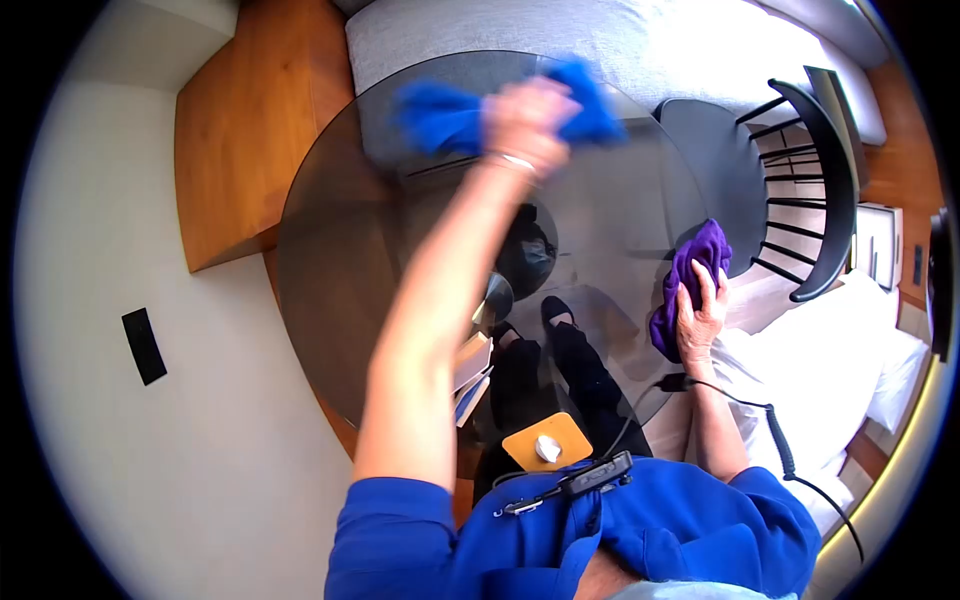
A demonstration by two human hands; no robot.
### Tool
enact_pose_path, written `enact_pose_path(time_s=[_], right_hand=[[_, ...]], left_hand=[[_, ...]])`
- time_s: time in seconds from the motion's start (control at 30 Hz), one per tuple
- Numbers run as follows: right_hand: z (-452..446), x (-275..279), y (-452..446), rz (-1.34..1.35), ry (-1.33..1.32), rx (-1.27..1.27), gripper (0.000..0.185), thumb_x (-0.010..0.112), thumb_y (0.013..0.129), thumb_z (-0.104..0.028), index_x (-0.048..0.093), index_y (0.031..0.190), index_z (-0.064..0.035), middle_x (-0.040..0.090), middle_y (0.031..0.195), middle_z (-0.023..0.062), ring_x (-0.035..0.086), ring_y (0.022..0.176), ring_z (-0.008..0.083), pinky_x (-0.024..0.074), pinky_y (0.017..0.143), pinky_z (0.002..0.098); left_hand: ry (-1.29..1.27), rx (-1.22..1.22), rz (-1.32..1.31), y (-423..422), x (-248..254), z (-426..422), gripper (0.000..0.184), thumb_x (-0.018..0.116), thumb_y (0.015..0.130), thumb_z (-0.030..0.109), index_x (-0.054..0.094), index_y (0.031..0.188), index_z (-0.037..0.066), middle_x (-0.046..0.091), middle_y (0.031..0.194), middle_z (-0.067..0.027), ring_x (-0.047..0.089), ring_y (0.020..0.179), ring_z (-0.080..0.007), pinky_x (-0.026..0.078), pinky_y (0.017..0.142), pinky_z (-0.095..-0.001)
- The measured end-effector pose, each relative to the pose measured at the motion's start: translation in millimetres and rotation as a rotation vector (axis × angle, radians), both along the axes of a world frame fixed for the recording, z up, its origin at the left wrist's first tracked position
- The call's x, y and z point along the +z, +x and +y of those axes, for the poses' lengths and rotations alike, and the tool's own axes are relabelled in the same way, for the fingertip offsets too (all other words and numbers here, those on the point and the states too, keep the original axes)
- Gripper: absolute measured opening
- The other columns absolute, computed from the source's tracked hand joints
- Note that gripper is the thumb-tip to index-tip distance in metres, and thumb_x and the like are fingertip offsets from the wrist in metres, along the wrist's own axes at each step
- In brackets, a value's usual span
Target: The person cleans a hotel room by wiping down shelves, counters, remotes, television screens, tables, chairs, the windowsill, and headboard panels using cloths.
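Note:
My left hand (528,122), blurred by motion, is closed on a bright blue cloth (440,116) over the far part of a round dark glass table (335,250). Parts of the cloth stick out on both sides of the hand. At the table's right edge, my right hand (702,312) has its fingers curved over a bunched purple cloth (708,248). A pale band circles my left wrist. Through the glass show my dark shoes and trousers, along with a reflection.
A black spindle-back chair (700,150) stands at the right, beside a grey sofa (640,35) at the back. A wooden cabinet (250,140) is at the left. Near my body are an orange tissue box (570,440) and books (473,362). A coiled cable (782,440) hangs near my right arm.

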State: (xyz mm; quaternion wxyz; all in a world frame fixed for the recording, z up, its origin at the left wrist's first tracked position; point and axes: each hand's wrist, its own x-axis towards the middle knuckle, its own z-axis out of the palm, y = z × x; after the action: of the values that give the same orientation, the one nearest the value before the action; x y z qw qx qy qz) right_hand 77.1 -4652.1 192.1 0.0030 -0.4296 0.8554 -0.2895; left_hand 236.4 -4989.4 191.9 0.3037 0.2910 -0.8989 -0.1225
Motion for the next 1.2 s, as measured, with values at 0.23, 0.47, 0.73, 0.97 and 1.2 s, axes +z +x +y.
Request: enact_pose_path(time_s=[0.23,0.47,0.73,0.97,1.2], right_hand=[[4,7,0,-0.055,0.003,0.056,0.042,0.076,0.074,-0.012,0.065,0.114,-0.0161,0.052,0.123,0.0169,0.050,0.116,0.0348,0.0417,0.098,0.0402],[-37,11,5,-0.164,0.031,0.122,0.037,0.075,0.078,-0.016,0.066,0.114,-0.0194,0.052,0.122,0.0161,0.052,0.116,0.0330,0.0425,0.098,0.0374],[-235,20,219,-0.048,-0.084,1.052,0.032,0.076,0.069,-0.023,0.070,0.100,-0.0266,0.062,0.111,0.0056,0.062,0.097,0.0274,0.0509,0.079,0.0405],[-184,27,196,-0.195,-0.028,1.368,0.032,0.077,0.065,-0.013,0.070,0.096,-0.0198,0.063,0.111,0.0021,0.060,0.102,0.0260,0.0488,0.086,0.0406],[-19,31,-7,0.054,0.419,0.509,0.051,0.080,0.069,-0.016,0.065,0.116,-0.0246,0.053,0.129,0.0141,0.049,0.120,0.0363,0.0442,0.097,0.0441]], left_hand=[[0.216,-0.447,-0.060,22,27,70,0.030,0.066,0.054,0.001,0.067,0.081,0.015,0.066,0.097,-0.0037,0.063,0.085,-0.0277,0.050,0.076,-0.0388],[0.249,0.685,-0.192,363,9,163,0.041,0.081,0.069,0.017,0.061,0.102,0.004,0.056,0.111,-0.0157,0.057,0.103,-0.0322,0.049,0.086,-0.0390],[0.538,1.068,-0.146,384,30,305,0.040,0.086,0.059,0.011,0.061,0.090,0.004,0.056,0.099,-0.0102,0.057,0.096,-0.0284,0.047,0.087,-0.0359],[0.483,1.061,-0.049,382,29,302,0.044,0.088,0.060,0.026,0.064,0.092,0.008,0.054,0.101,-0.0083,0.058,0.094,-0.0285,0.049,0.084,-0.0378],[0.107,0.875,-0.019,326,7,182,0.047,0.080,0.068,0.030,0.066,0.108,0.010,0.059,0.119,-0.0129,0.053,0.111,-0.0336,0.044,0.094,-0.0437]])
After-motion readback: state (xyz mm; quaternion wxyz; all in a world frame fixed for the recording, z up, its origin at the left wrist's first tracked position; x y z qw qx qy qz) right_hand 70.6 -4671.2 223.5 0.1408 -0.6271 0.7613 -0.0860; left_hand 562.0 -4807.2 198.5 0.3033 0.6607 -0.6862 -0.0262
